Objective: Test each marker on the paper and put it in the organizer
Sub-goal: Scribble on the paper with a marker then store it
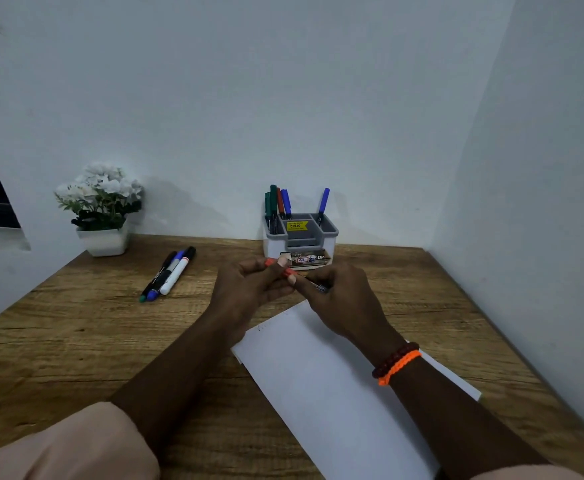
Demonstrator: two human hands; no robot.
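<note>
Both hands meet above the table's middle around one red marker (287, 271). My left hand (249, 289) grips its red cap end. My right hand (342, 299) holds its dark barrel. The white paper (321, 372) lies under and before my hands, with faint marks near its far left corner. A grey and white organizer (325, 230) stands at the back against the wall. Several green, red and blue markers stand in its left compartment, and one blue marker (323, 206) in its right. Three loose markers (169, 273) lie side by side at the left.
A white pot of white flowers (101, 209) stands at the back left corner. White walls close off the wooden table (75, 341) at the back and the right. A dark window edge shows at far left.
</note>
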